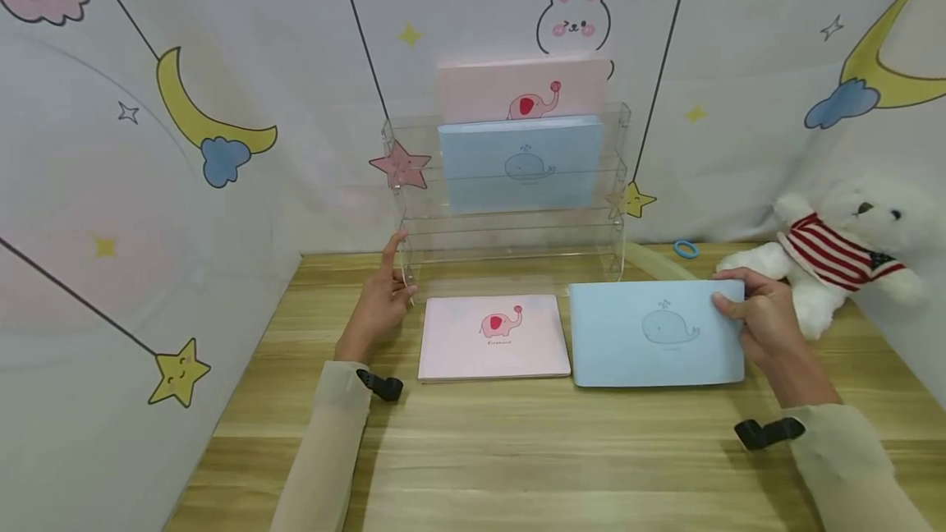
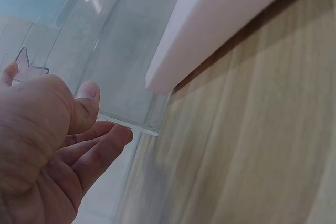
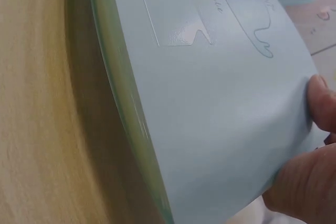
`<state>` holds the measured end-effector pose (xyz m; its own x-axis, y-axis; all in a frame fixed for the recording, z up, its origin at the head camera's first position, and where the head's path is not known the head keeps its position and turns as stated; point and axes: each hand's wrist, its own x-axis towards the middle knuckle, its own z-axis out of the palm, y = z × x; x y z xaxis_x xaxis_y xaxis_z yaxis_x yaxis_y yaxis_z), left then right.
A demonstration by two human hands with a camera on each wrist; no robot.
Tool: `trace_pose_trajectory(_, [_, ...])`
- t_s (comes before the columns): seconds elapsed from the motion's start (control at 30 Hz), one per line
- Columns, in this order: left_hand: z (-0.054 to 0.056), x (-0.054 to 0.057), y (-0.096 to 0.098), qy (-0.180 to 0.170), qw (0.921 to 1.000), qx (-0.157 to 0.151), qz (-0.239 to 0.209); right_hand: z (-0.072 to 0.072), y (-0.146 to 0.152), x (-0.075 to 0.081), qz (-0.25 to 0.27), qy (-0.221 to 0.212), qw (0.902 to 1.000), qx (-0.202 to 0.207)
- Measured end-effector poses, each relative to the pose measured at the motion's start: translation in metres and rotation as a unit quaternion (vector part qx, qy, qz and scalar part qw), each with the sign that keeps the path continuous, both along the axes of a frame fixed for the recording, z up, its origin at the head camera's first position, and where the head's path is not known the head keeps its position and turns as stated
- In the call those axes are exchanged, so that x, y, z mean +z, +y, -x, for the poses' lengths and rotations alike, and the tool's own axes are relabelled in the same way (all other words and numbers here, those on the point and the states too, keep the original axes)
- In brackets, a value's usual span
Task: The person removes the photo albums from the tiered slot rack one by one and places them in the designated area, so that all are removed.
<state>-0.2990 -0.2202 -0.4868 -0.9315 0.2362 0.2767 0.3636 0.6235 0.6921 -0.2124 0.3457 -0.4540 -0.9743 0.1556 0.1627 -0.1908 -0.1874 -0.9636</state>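
In the head view a clear stepped rack stands at the back of the table. My left hand holds its left side panel near the bottom; the left wrist view has thumb and fingers on either side of that panel's edge. A light blue notebook with a whale drawing is pinched at its right edge by my right hand, thumb on the cover. The right wrist view shows its cover bowed, its lower edge over the wood. Beside it lies a pink elephant notebook, in front of the rack.
Upright in the rack's rear tiers are another pink elephant notebook and another blue whale notebook. A white teddy bear sits right of my right hand. A blue ring lies behind the held notebook. A patterned cloth hangs behind.
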Motion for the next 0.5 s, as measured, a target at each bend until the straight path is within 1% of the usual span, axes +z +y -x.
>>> trace_pose_trajectory(0.23, [-0.001, 0.001, 0.0, -0.005, 1.0, 0.0, -0.001, 0.012, -0.003, 0.003, -0.033, -0.027, 0.999, -0.006])
trace_pose_trajectory(0.37, [-0.002, 0.002, 0.001, -0.012, 0.9999, 0.003, 0.0, 0.019, -0.004, 0.004, -0.051, -0.053, 0.9973, -0.005])
trace_pose_trajectory(0.5, [-0.002, 0.003, 0.0, -0.014, 0.9999, 0.005, 0.003, 0.025, -0.005, 0.004, -0.058, -0.079, 0.9952, 0.001])
